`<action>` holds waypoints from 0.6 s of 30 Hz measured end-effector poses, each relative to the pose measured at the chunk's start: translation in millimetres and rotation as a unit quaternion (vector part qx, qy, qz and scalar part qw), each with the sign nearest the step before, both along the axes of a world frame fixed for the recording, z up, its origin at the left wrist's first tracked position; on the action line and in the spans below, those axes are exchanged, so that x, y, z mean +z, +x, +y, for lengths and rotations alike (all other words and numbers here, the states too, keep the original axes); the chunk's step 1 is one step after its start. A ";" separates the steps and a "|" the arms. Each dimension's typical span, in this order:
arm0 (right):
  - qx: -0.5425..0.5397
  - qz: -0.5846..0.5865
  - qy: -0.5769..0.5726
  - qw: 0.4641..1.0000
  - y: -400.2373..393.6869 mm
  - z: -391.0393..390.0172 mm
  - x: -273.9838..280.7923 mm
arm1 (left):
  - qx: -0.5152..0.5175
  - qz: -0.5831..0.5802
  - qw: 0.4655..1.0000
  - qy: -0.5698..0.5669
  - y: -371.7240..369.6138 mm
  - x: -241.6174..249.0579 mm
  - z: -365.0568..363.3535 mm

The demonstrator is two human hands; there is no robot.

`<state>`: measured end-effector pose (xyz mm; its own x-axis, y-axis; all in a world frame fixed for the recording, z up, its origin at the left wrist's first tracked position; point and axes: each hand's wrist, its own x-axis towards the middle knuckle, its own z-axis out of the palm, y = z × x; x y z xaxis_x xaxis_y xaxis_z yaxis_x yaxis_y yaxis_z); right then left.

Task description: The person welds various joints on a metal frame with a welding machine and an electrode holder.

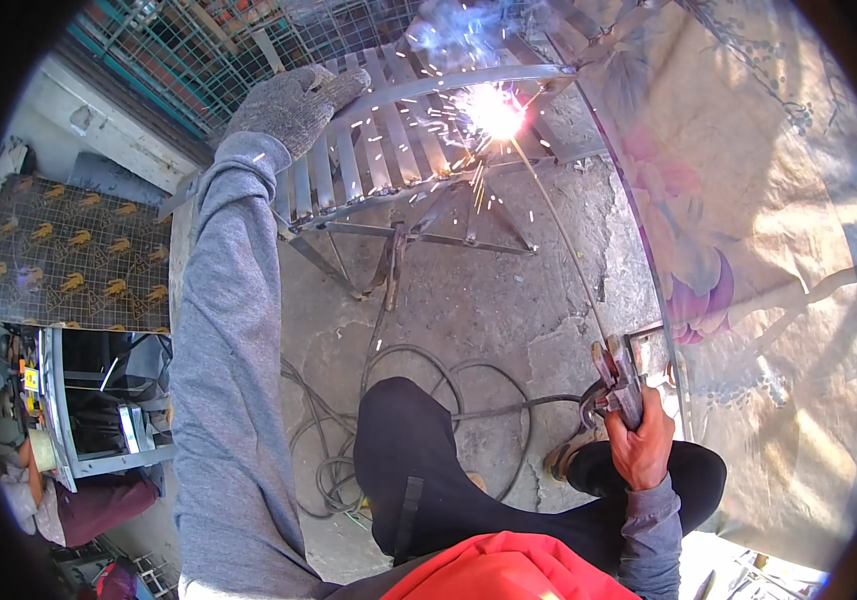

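My right hand [643, 440], bare, is closed round the handle of a welding electrode holder [624, 392]. A long thin electrode [565, 238] runs up from its jaws to a bright arc [496, 112], with sparks flying and smoke above. The arc burns at a slatted metal frame [348, 165], beside a curved flat metal bar [428, 84]. My left hand [298, 105], in a grey knitted glove, is closed on the left end of that bar. Its thumb and part of its grip are hidden. Glare covers the spot where the electrode meets the metal.
A welding cable [538, 402] lies coiled on the concrete floor [588, 290] by my knees. A flowered sheet [768, 300] hangs along the right. Wire mesh [178, 60] stands behind the frame. At the lower left, another person [98, 512] sits near a metal frame [58, 400].
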<state>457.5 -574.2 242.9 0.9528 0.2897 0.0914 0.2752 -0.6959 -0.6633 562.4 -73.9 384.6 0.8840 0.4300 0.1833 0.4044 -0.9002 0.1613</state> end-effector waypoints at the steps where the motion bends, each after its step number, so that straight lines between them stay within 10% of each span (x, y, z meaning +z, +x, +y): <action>1: 0.000 0.000 0.000 1.000 0.1 0.1 0.5 | 0.000 0.000 1.000 0.000 0.5 -0.4 -0.6; 18: -0.006 0.001 0.008 1.000 -1.1 -6.6 -4.9 | -0.005 0.016 1.000 -0.007 -1.3 2.5 -4.5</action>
